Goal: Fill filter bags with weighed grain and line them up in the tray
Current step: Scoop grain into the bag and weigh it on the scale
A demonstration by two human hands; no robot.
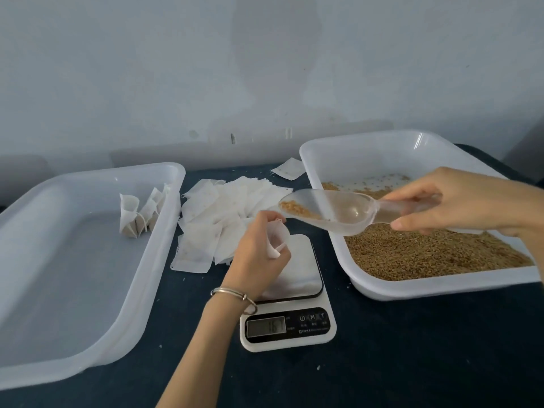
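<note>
- Left hand (255,254) curled around an open filter bag (276,238), held over the scale (290,301) at the counter's middle.
- Right hand (450,201) pinching the handle of a clear scoop (332,209), a little grain (294,208) at its tip, just above the bag's mouth.
- Grain tray (332,151) on the right, partly filled.
- Left tray (88,334) with a few filled bags (141,213) upright against its far right wall.
- Empty bags (217,219) heaped between the trays.
</note>
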